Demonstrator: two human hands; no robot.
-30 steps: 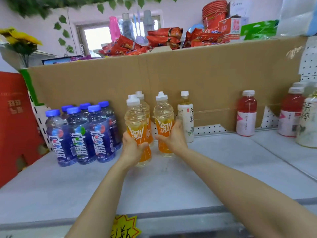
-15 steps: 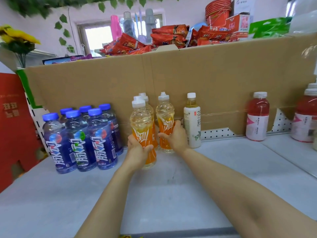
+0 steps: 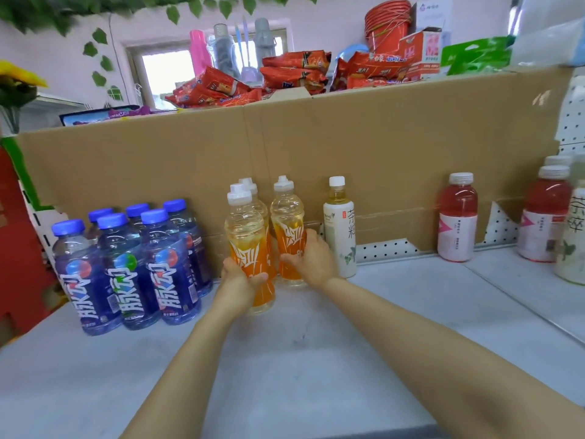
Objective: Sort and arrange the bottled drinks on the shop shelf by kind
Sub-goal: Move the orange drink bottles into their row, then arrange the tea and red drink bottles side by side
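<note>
The left hand (image 3: 235, 282) grips the near orange bottle (image 3: 248, 248). The right hand (image 3: 311, 259) grips the far-right orange bottle (image 3: 288, 229), both upright on the shelf (image 3: 285, 359).

Brightly and evenly lit; daylight from a blown-out window (image 3: 167, 74) at upper left; only faint, soft shadows on the shelf (image 3: 316, 359); mild glare on the blue bottles (image 3: 126, 267); sharp in the centre; smeared with motion blur at the right edge, across the red bottles (image 3: 547, 213), and over the leaves (image 3: 47, 11) at top; wide-angle bowing along the cardboard (image 3: 348, 137) edge.
</note>
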